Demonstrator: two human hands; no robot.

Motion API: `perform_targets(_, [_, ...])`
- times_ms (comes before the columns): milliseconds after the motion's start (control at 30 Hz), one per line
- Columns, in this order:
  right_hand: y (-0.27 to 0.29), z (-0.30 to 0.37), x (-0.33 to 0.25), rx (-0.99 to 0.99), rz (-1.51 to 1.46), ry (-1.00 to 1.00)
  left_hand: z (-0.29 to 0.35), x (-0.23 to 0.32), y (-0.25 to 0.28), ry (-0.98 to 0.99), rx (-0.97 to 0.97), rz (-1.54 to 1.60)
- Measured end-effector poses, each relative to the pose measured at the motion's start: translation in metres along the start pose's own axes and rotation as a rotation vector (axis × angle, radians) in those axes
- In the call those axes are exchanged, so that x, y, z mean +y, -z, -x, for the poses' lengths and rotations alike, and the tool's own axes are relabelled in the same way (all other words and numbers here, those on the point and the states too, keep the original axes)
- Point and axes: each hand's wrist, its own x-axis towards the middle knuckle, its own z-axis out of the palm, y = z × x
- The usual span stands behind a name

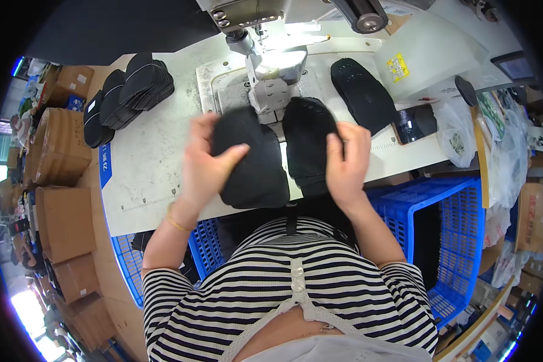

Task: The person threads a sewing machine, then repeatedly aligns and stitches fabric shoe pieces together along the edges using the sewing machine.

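Note:
Just in front of the sewing machine's head (274, 78), two stacks of black sole-shaped pieces stand side by side at the near edge of the white table. My left hand (208, 160) grips the left stack (253, 163), its thumb lying over the top and its fingers around the outer side; it is slightly blurred. The right stack (308, 142) is held along its outer edge by my right hand (349, 160). Its several layers show at the near end. A narrow gap parts the two stacks. Farther right, another black sole-shaped pile (363, 95) lies on the table.
Overlapping piles of black pieces (127, 93) sit at the table's left. A dark glossy object (416, 123) and a clear plastic bag (455, 133) are at the right. Blue crates (446, 253) stand below the table on both sides. Cardboard boxes (63, 145) are stacked at left.

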Motion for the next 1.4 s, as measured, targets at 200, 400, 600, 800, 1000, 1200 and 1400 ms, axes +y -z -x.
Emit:
perform_targets(200, [0.010, -0.055, -0.045, -0.127, -0.889, -0.230, -0.021, 0.067, -0.002, 0.388, -0.146, 0.753])
perform_targets(400, [0.011, -0.045, -0.055, -0.419, -0.917, -0.403, -0.015, 0.065, -0.017, 0.136, 0.184, 0.743])
perform_targets(600, [0.024, -0.028, -0.057, -0.401, -0.774, -0.346, -0.016, 0.048, -0.010, 0.130, 0.162, 0.795])
perform_targets(800, [0.019, -0.023, -0.054, -0.380, -0.834, -0.382, -0.022, 0.047, -0.009, 0.139, 0.169, 0.773])
perform_targets(1000, [0.006, -0.036, -0.069, -0.234, -1.025, -0.610, -0.045, 0.057, -0.006, 0.137, 0.172, 0.717])
perform_targets(1200, [0.001, -0.073, -0.064, -0.512, -1.009, -0.662, -0.096, 0.055, 0.010, 0.077, 0.058, 0.426])
perform_targets(1400, [-0.010, -0.092, -0.060, -0.410, -1.082, -0.572, -0.129, 0.056, 0.016, 0.028, -0.046, 0.380])
